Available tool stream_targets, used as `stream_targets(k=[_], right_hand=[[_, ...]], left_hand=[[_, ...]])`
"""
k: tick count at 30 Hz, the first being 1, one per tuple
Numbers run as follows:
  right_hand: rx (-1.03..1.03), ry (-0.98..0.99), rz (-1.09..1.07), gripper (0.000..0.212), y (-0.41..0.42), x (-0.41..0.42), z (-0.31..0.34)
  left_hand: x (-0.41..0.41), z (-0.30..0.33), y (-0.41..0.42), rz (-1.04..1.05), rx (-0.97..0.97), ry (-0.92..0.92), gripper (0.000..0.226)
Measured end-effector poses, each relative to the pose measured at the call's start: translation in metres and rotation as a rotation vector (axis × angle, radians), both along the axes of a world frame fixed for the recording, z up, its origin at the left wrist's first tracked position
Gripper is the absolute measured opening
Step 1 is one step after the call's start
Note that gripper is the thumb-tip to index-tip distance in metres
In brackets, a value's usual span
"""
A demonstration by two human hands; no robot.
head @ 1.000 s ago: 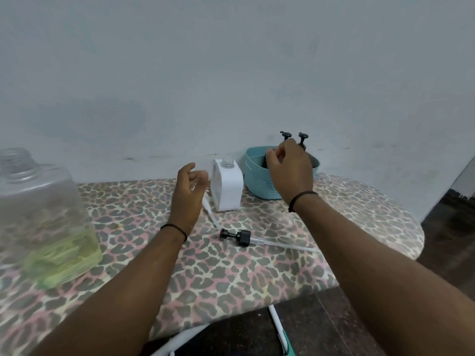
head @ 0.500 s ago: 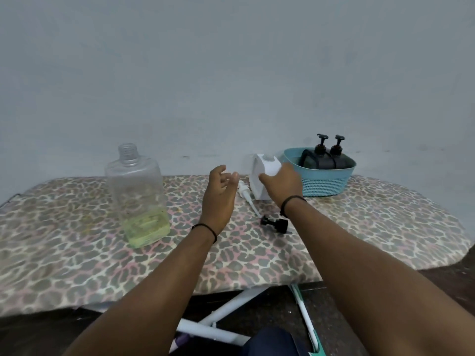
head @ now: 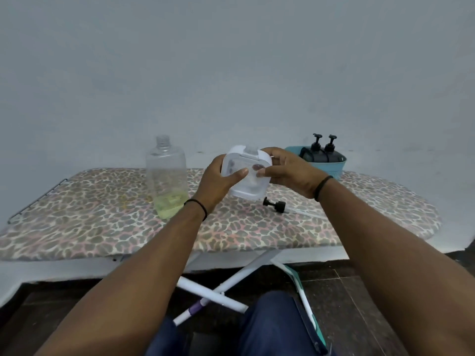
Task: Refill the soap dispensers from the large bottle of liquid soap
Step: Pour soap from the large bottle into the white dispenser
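The ironing board (head: 77, 227) with its leopard-print cover is doing duty as a table here, and it stands on thin crossed legs, so a knock from a knee could rock everything on it. On it, left of centre, stands the large clear bottle (head: 166, 176), uncapped and upright, with only a shallow layer of yellow-green soap at the bottom. With so little inside it looks light and tall, so I'd guess a passing elbow could tip it and spill what's left through the open neck.

Back right sits a teal basket (head: 334, 168) holding two black pump dispensers (head: 322, 150), well apart from the hands.

The white square dispenser (head: 246, 176) is lifted off the board and tilted toward the person, its pump removed and its neck open at the top. The left hand (head: 218, 181) curls round its left side, thumb pressed across the front face; the right hand (head: 285, 170) grips the right side, fingers behind and thumb in front. If any soap is inside, I can't tell; tilting it further could let it run out of the neck.

A black pump head (head: 276, 204) lies on the board just below the dispenser, its clear tube pointing right. It could roll, or the tube pick up lint.
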State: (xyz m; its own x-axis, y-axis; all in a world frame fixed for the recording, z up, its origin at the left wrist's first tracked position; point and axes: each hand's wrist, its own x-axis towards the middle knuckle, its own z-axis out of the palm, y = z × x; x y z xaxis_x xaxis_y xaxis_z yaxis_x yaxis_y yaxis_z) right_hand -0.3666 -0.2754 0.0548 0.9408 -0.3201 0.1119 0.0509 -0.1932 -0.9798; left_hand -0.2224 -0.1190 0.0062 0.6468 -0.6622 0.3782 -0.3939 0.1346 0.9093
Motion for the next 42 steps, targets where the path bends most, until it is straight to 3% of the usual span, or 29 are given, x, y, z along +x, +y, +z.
stream_targets(k=[5, 11, 21, 24, 26, 28, 30, 32, 36, 42], right_hand=[[-0.018, 0.022, 0.129, 0.047, 0.038, -0.012, -0.008], [-0.186, 0.007, 0.039, 0.044, 0.091, -0.005, -0.024], [-0.160, -0.039, -0.085, 0.045, 0.138, 0.044, -0.051], [-0.077, -0.004, 0.012, 0.049, 0.138, 0.053, -0.055], [0.081, -0.023, 0.034, 0.041, 0.134, 0.058, -0.054], [0.220, -0.081, -0.057, 0.029, 0.130, 0.068, -0.049], [0.217, -0.110, -0.161, 0.028, 0.126, 0.080, -0.044], [0.151, -0.095, -0.178, 0.038, 0.123, 0.096, -0.040], [-0.007, 0.053, -0.062, 0.077, 0.122, 0.128, -0.038], [-0.086, 0.098, 0.079, 0.097, 0.119, 0.165, -0.055]], left_hand=[[-0.006, -0.007, 0.059, -0.050, 0.095, 0.009, 0.045], [-0.011, -0.017, 0.119, 0.032, 0.082, 0.007, 0.050], [0.018, -0.038, 0.171, 0.134, 0.031, 0.042, 0.053], [0.028, -0.046, 0.178, 0.146, 0.019, 0.067, 0.054], [0.035, -0.049, 0.185, 0.151, 0.009, 0.087, 0.052], [0.042, -0.051, 0.192, 0.154, 0.000, 0.100, 0.051], [0.049, -0.053, 0.200, 0.159, -0.004, 0.109, 0.050], [0.056, -0.053, 0.208, 0.165, -0.011, 0.121, 0.049], [0.070, -0.055, 0.221, 0.184, -0.038, 0.131, 0.048], [0.090, -0.062, 0.228, 0.167, -0.065, 0.176, 0.048]])
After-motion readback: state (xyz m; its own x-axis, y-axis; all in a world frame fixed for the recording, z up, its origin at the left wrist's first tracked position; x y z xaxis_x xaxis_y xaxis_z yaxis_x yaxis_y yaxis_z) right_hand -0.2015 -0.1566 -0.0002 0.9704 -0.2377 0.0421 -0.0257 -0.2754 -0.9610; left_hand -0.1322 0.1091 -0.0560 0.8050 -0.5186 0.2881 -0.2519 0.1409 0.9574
